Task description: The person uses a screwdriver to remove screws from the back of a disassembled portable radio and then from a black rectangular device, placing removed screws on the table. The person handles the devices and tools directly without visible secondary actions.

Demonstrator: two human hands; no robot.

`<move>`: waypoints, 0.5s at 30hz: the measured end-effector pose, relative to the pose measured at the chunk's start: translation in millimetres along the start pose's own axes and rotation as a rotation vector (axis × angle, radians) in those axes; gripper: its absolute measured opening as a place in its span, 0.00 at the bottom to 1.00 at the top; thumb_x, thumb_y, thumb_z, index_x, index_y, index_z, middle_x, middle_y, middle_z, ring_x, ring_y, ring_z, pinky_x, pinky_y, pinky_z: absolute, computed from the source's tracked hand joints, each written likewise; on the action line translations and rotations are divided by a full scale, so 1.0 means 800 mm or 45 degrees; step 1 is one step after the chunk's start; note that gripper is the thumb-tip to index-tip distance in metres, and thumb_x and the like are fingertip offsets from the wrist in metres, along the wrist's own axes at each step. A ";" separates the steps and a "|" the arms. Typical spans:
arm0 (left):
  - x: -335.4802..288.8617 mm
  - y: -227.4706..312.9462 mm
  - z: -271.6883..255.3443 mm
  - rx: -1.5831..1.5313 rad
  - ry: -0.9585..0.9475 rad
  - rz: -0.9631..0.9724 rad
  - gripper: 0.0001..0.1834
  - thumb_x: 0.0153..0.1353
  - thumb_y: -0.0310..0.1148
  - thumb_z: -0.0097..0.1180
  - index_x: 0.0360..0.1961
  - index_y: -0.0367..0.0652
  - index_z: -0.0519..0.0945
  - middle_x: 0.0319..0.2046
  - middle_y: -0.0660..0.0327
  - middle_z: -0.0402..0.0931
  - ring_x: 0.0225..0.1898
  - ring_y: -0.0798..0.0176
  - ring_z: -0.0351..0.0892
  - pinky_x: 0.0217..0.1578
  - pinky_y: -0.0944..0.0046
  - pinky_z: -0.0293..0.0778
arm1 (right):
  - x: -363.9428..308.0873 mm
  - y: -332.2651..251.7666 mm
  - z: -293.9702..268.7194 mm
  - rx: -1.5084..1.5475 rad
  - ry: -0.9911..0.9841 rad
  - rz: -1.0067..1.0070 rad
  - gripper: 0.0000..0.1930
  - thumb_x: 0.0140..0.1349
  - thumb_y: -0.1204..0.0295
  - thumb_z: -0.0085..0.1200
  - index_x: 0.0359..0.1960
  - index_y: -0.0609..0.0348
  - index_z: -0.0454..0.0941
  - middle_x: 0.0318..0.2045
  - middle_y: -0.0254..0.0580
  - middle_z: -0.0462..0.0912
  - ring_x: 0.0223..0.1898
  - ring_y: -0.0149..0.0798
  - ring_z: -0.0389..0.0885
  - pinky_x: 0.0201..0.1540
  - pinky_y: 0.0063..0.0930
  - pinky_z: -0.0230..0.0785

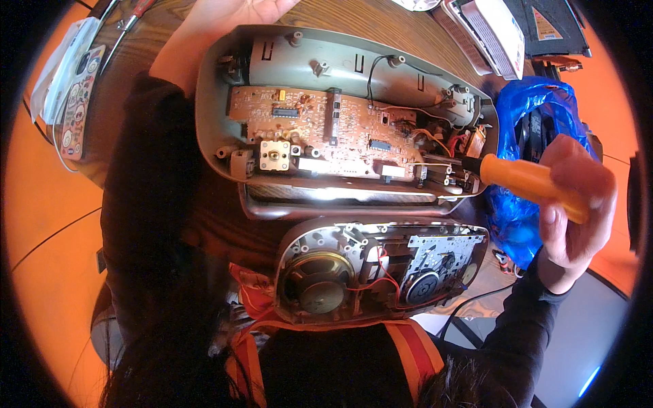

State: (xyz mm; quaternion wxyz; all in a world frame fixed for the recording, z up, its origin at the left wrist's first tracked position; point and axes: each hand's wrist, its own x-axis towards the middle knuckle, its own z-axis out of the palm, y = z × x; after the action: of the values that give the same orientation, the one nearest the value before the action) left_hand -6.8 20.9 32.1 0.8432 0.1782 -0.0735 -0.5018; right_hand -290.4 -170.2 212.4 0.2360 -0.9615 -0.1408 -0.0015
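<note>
My right hand [581, 197] is closed around the yellow handle of a screwdriver [520, 178]. The screwdriver's tip end points left into the right end of an opened radio casing [306, 51]. Whether the tip touches a screw there is hidden. Inside the casing lies a brown circuit board [320, 129] with chips, a square tuning part and thin wires. Beyond the casing's far left corner is my left hand [238, 10], partly cut off by the picture's upper edge; its fingers are hardly seen. Nearer to me stands the other casing half [381, 272], with a round speaker [317, 284] and a metal mechanism.
A blue plastic bag [510, 228] with dark things in it sits right of the casing. A phone in a patterned case [76, 112] and a red-handled tool [136, 13] lie at the far left. Boxes [486, 34] and a black pouch [547, 27] occupy the far right.
</note>
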 end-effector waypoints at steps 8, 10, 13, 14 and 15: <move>0.000 0.000 0.001 -0.038 0.014 -0.004 0.24 0.67 0.33 0.34 0.56 0.20 0.57 0.58 0.37 0.57 0.62 0.46 0.59 0.63 0.58 0.59 | -0.007 -0.006 0.011 -0.378 0.270 0.005 0.14 0.60 0.66 0.49 0.42 0.63 0.67 0.34 0.45 0.70 0.31 0.34 0.70 0.33 0.24 0.62; 0.000 -0.001 0.002 -0.049 0.004 -0.009 0.24 0.68 0.33 0.33 0.56 0.20 0.57 0.58 0.37 0.57 0.62 0.46 0.59 0.63 0.58 0.59 | -0.002 0.007 0.019 0.034 0.248 -0.133 0.15 0.59 0.69 0.50 0.45 0.62 0.65 0.34 0.45 0.70 0.30 0.34 0.69 0.32 0.25 0.62; 0.000 -0.002 0.002 0.032 0.056 0.050 0.24 0.68 0.33 0.33 0.57 0.21 0.56 0.59 0.37 0.57 0.62 0.46 0.58 0.63 0.57 0.59 | 0.004 0.021 0.028 0.034 0.401 -0.185 0.21 0.59 0.74 0.52 0.52 0.60 0.58 0.36 0.51 0.72 0.34 0.38 0.73 0.36 0.28 0.67; 0.000 -0.002 0.002 0.016 0.029 0.029 0.24 0.68 0.33 0.33 0.57 0.21 0.57 0.59 0.37 0.57 0.62 0.46 0.58 0.63 0.57 0.59 | 0.002 0.023 0.040 -0.075 0.584 -0.127 0.22 0.60 0.75 0.51 0.53 0.59 0.56 0.37 0.53 0.73 0.35 0.39 0.75 0.37 0.29 0.69; 0.000 -0.001 0.002 0.002 0.005 0.010 0.24 0.68 0.33 0.33 0.57 0.21 0.57 0.59 0.37 0.57 0.62 0.46 0.58 0.63 0.57 0.59 | 0.001 0.024 0.048 -0.203 0.677 -0.091 0.24 0.60 0.75 0.51 0.55 0.58 0.55 0.37 0.55 0.74 0.35 0.41 0.76 0.37 0.30 0.70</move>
State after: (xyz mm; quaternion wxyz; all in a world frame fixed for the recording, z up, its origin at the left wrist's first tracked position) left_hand -7.8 20.1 33.4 0.8452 0.1795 -0.0728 -0.4981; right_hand -286.9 -169.2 169.7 0.1879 -0.9374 -0.1071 -0.2730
